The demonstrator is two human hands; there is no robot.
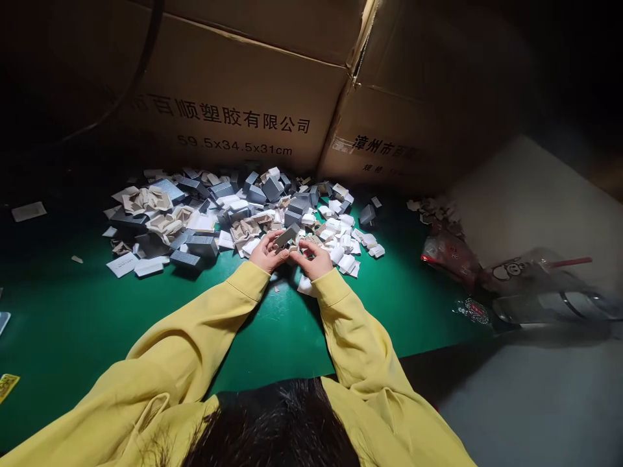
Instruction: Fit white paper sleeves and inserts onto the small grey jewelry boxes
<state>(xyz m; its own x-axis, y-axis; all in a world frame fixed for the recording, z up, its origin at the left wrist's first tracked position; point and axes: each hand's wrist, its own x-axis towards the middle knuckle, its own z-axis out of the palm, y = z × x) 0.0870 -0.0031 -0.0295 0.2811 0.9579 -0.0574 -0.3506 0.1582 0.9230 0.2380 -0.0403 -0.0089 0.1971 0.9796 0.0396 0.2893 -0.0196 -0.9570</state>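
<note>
My left hand (266, 251) and my right hand (314, 258) meet over the green table (78, 311), both in yellow sleeves. The left fingers pinch a small grey box (286, 236), tilted up between the two hands. The right fingers are curled close beside it, touching its lower end, and what they hold, if anything, is too small to name. Just beyond the hands lies a wide pile of grey boxes (202, 245), white cards (341, 250) and beige paper pieces (165, 224).
Two big cardboard cartons (228, 78) with printed characters stand behind the pile. A crumpled plastic bag (450, 250) and clear plastic wrap (545, 292) lie at the right. Loose white cards (29, 211) dot the left of the table.
</note>
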